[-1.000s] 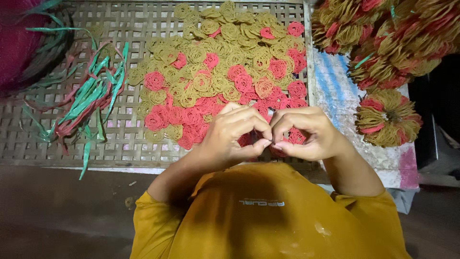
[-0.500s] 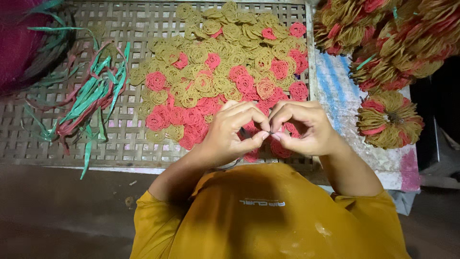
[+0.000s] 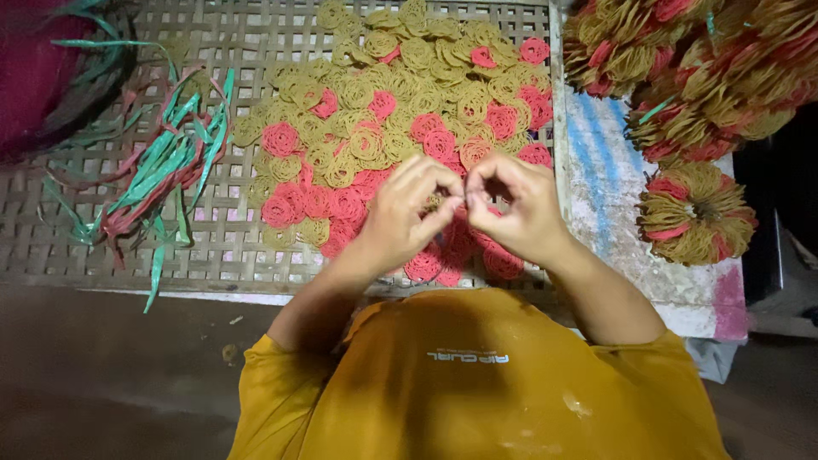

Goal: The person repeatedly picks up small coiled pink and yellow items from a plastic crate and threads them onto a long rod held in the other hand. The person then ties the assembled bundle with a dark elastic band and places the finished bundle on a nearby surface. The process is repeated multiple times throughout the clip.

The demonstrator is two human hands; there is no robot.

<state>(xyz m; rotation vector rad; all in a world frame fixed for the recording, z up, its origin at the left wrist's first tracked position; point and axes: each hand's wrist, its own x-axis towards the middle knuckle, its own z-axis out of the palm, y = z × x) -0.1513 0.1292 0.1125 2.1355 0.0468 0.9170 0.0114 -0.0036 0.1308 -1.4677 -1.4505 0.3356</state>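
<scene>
Both hands, left hand (image 3: 407, 217), right hand (image 3: 515, 209), fingers pinched on small coil (image 3: 436, 203), above coil pile (image 3: 400, 111)

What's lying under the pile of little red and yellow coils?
The coils rest on a woven lattice tray, visible around the pile. Beneath the pile itself and under both hands, the tray is covered.

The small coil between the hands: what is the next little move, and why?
Probably ease it down onto the pile of red and yellow coils. Both the left hand and right hand pinch it just above that pile on the woven mat.
</scene>
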